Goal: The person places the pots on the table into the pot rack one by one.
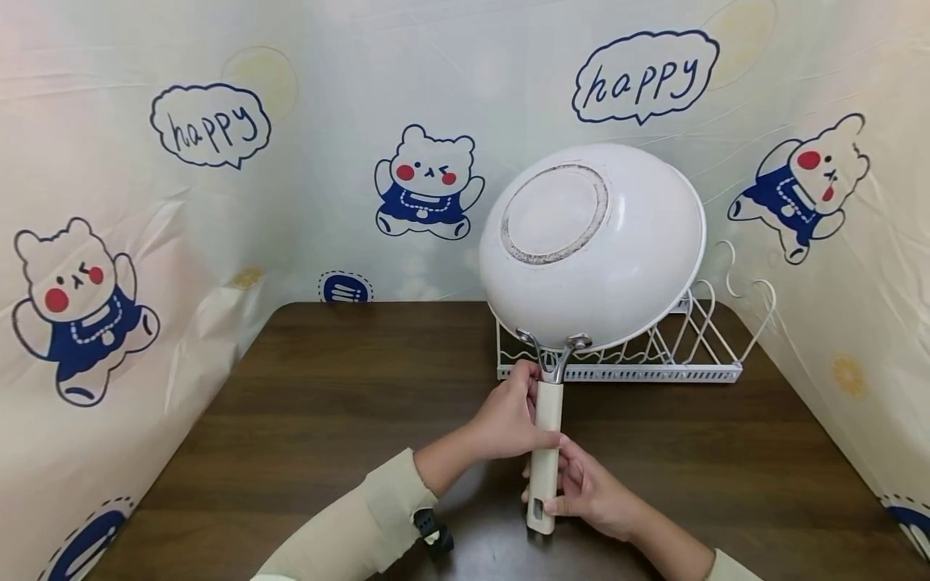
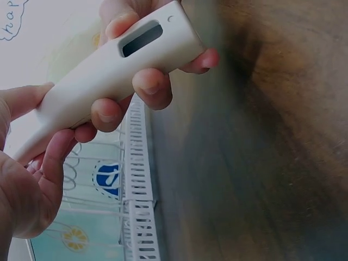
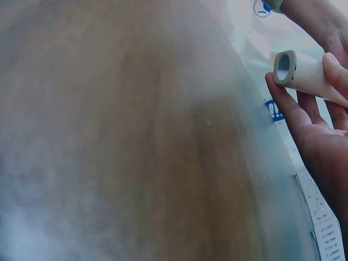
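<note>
A white frying pan [image 1: 639, 234] is held up and tilted, its underside with a worn ring facing me in the head view. My left hand [image 1: 508, 415] grips the upper part of its cream handle [image 1: 546, 411], just below the metal bracket. Lower down, my right hand [image 1: 599, 492] holds the handle near the slotted end, thumb in front and fingers behind. The left wrist view shows the handle [image 2: 81, 81] with fingers of both hands around it. At the right edge of the right wrist view, the right hand [image 3: 321, 141] supports the handle end [image 3: 304, 73].
Behind the pan stands a white wire dish rack [image 1: 654, 373], partly hidden by it, with hooked wires at its right. The brown wooden table [image 1: 349, 387] is backed and flanked by a printed cloth [image 1: 320, 97]. A black strap [image 1: 433, 531] sits on the left sleeve.
</note>
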Action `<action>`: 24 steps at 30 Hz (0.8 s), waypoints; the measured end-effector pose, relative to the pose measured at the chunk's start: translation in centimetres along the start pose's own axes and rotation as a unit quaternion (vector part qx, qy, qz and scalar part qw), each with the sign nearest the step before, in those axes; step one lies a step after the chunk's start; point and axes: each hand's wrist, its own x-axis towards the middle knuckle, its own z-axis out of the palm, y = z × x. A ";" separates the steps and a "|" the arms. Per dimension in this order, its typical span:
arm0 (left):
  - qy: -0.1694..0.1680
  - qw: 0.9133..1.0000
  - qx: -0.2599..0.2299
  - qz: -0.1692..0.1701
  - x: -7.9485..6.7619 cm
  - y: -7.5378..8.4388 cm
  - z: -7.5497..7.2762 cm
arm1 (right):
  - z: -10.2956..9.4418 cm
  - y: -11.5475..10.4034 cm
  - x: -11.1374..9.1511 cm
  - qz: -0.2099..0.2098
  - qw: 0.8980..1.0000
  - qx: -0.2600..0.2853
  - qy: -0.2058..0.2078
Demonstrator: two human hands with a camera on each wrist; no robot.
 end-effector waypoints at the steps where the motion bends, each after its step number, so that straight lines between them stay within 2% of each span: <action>1: -0.004 1.000 0.004 -0.001 0.1 0.1 0.0 | 0.0 0.0 0.0 -0.001 1.000 -0.001 0.003; 5: -0.014 1.000 0.016 0.002 0.7 0.4 -0.1 | -0.1 -0.1 0.2 -0.018 1.000 -0.006 0.011; 10: -0.028 0.999 0.022 0.022 1.5 0.7 0.0 | -0.3 -0.2 0.1 -0.041 0.999 -0.017 0.020; 18: -0.058 0.997 0.036 0.038 2.7 1.5 0.2 | -0.3 -0.5 -0.5 -0.033 0.993 -0.062 0.090; 24: -0.067 0.995 0.058 0.051 3.6 2.3 0.3 | -0.5 -0.6 -0.5 -0.054 0.989 -0.082 0.109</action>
